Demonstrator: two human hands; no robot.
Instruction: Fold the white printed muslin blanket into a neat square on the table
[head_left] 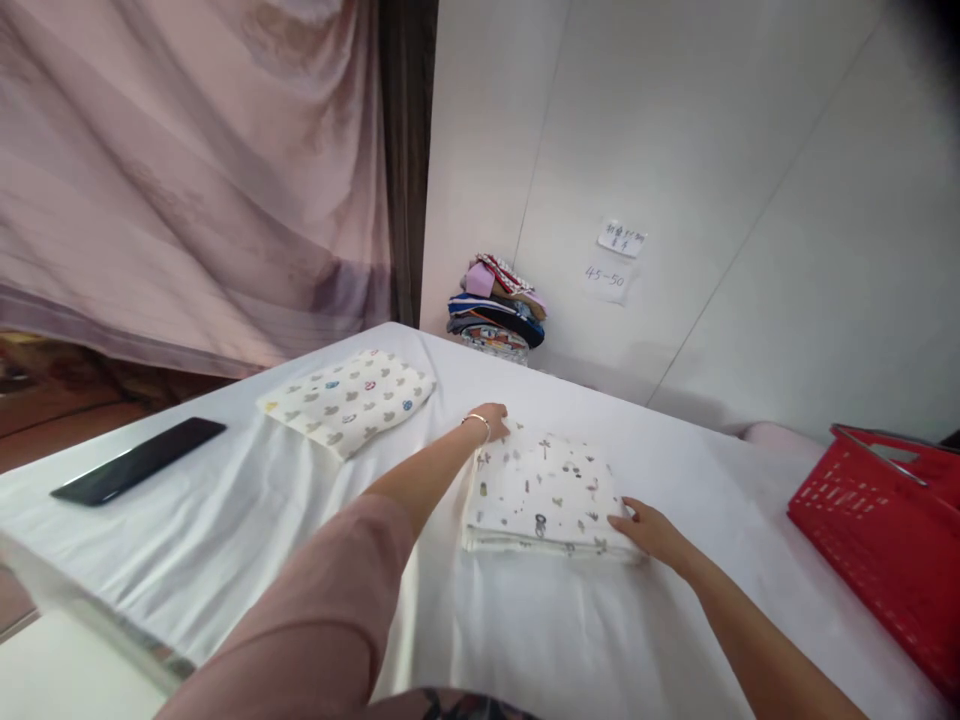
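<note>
A folded white cloth with small printed figures (544, 490) lies on the white-covered table (247, 530) in front of me. My left hand (491, 418), with a bracelet on the wrist, rests on the cloth's far left corner, fingers curled down over the edge. My right hand (649, 527) lies at the cloth's near right corner, its fingers flat against the edge. A second folded cloth with grey and coloured shapes (349, 398) sits further left, untouched.
A black phone (139, 460) lies at the table's left side. A red plastic basket (885, 545) stands at the right edge. A pile of coloured folded clothes (496, 305) sits at the far corner by the wall, below two paper notes (616, 258). A pink curtain (187, 170) hangs left.
</note>
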